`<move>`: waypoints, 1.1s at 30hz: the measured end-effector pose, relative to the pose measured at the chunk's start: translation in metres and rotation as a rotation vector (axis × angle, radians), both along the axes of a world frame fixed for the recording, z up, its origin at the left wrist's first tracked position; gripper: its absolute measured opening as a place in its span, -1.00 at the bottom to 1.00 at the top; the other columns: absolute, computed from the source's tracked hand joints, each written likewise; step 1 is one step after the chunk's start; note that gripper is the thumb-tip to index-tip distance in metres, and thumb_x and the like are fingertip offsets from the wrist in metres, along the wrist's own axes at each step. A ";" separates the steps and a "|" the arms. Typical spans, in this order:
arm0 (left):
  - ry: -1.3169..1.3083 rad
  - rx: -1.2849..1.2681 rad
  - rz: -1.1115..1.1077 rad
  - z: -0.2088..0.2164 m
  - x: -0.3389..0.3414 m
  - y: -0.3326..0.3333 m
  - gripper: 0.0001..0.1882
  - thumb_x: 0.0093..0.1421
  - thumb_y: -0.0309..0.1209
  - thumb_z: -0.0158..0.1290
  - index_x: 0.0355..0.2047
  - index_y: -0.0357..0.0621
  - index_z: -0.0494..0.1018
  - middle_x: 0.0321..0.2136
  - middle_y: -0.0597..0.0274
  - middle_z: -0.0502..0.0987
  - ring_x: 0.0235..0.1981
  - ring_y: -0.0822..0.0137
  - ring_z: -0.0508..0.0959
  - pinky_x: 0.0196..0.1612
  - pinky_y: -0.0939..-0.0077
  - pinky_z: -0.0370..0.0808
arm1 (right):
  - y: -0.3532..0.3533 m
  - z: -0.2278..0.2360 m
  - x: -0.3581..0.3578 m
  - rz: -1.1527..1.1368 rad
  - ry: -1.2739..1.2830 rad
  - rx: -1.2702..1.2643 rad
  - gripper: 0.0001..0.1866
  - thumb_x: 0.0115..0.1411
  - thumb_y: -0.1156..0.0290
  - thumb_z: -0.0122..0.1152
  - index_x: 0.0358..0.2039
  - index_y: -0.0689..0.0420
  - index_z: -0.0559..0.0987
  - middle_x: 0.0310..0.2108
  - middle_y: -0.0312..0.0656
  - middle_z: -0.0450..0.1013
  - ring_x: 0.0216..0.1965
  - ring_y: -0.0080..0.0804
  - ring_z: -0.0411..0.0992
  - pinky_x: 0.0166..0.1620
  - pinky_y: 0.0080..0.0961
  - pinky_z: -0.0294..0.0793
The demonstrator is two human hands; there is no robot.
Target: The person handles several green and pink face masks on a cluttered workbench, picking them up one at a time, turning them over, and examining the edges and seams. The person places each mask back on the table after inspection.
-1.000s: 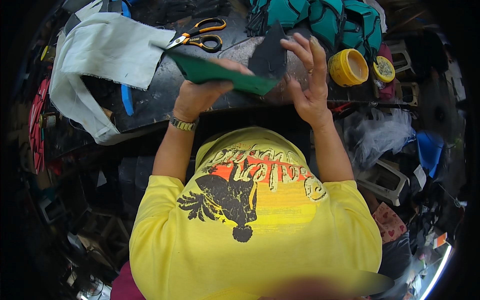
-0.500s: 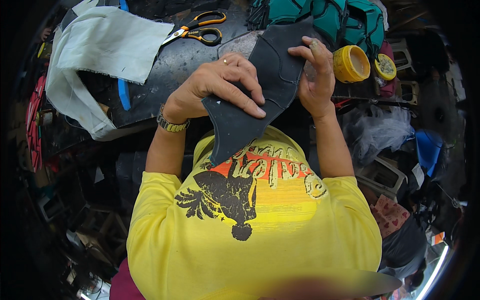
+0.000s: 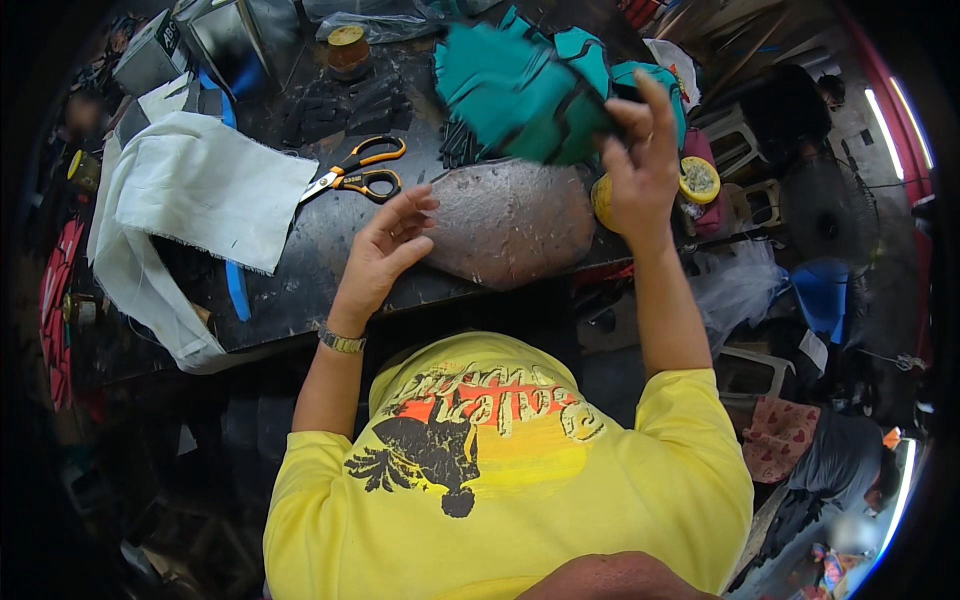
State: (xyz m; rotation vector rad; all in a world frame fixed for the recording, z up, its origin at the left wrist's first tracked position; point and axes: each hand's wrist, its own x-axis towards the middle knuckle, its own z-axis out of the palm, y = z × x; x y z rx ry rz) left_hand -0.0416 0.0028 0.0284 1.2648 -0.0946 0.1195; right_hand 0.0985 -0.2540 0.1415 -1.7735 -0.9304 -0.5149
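- Head view: teal piece (image 3: 515,95) sits over the far middle of the worktop (image 3: 320,260), beyond the slab (image 3: 510,225), overlapping the teal pile (image 3: 590,65) from this angle; touching or above it, can't tell.
- Teal piece is motion-blurred; long axis runs slantwise, one end far left, the other near right, at the right hand (image 3: 640,165).
- Right hand: fingers spread and raised, thumb apart, by the piece's near right end. Blur hides any pinch; can't tell if it's held or loose.
- Left hand (image 3: 385,245): fingers loosely bent, thumb apart, pinching nothing; at the slab's left edge, contact unclear.
- Slab lies in front of the torso between both hands, probably as a central work surface.
- Scissors (image 3: 340,173) left of the slab, handles right, blades toward the white cloth (image 3: 210,180); likely parked aside within left-hand reach.
- Yellow jar (image 3: 602,203) right of the slab, partly behind the right hand; open round tub (image 3: 699,180) farther right, probably kept handy at that side.
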 end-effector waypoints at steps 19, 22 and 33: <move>-0.271 0.780 0.229 -0.013 -0.007 -0.016 -0.72 0.09 -0.49 0.27 -0.14 -0.14 0.60 -0.09 0.17 0.56 -0.02 0.15 0.50 0.07 0.32 0.42 | 0.007 -0.014 0.124 -0.705 0.062 -0.898 -0.20 0.13 0.43 0.28 0.35 -0.16 0.16 -0.23 0.11 0.57 -0.20 0.08 0.56 -0.16 -0.06 0.53; -0.287 0.804 0.230 -0.013 -0.006 -0.017 -0.73 0.09 -0.49 0.27 -0.16 -0.15 0.61 -0.11 0.17 0.57 -0.03 0.16 0.50 0.05 0.33 0.43 | 0.035 -0.022 0.112 -0.507 -0.094 -0.727 -0.25 0.14 0.43 0.29 0.32 -0.19 0.22 -0.25 0.02 0.57 -0.20 0.05 0.55 -0.15 -0.07 0.52; -0.284 0.766 0.255 -0.010 -0.004 -0.019 -0.76 0.11 -0.51 0.25 -0.17 -0.17 0.61 -0.16 0.17 0.61 -0.10 0.19 0.55 0.00 0.39 0.47 | 0.070 -0.043 0.145 -0.305 -0.145 -0.418 -0.33 0.13 0.66 0.14 0.23 -0.18 0.36 -0.39 -0.12 0.51 -0.33 -0.11 0.54 -0.19 -0.28 0.53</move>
